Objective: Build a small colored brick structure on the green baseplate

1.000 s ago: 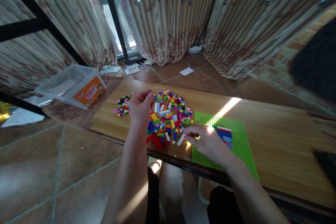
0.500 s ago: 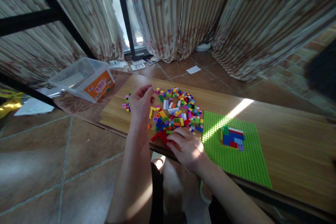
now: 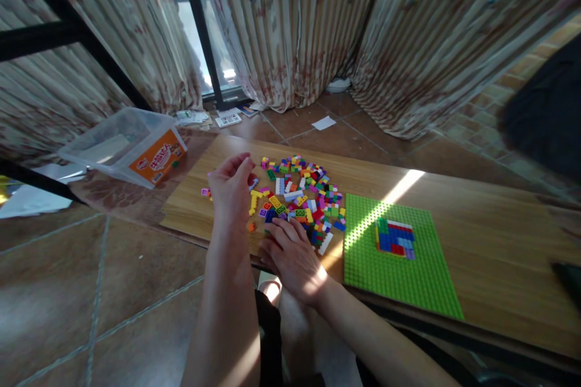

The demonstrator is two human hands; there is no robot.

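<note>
A pile of small colored toy bricks [image 3: 299, 195] is spread over the wooden board. My left hand [image 3: 231, 181] hovers at the pile's left side, fingers curled and pinched together; whatever they hold is hidden from view. At the near edge of the pile, my right hand [image 3: 293, 257] is bent down over the board, its fingertips pressed together at the bricks. The red bricks seen there earlier are covered by it. To the right lies a green baseplate [image 3: 390, 284] bearing a flat block of joined bricks [image 3: 396, 238], mostly blue and red.
A clear plastic bin [image 3: 122, 139] with an orange label stands beyond the left end of the wooden board [image 3: 481, 254]. Papers [image 3: 324, 123] lie on the tiled floor, with striped curtains [image 3: 290, 30] behind. A dark shape [image 3: 544, 109] is at the right edge.
My right hand has shifted left and now covers the red bricks, uncovering a white brick by the pile's near edge. My left hand keeps its pinched pose. The view has turned slightly right.
</note>
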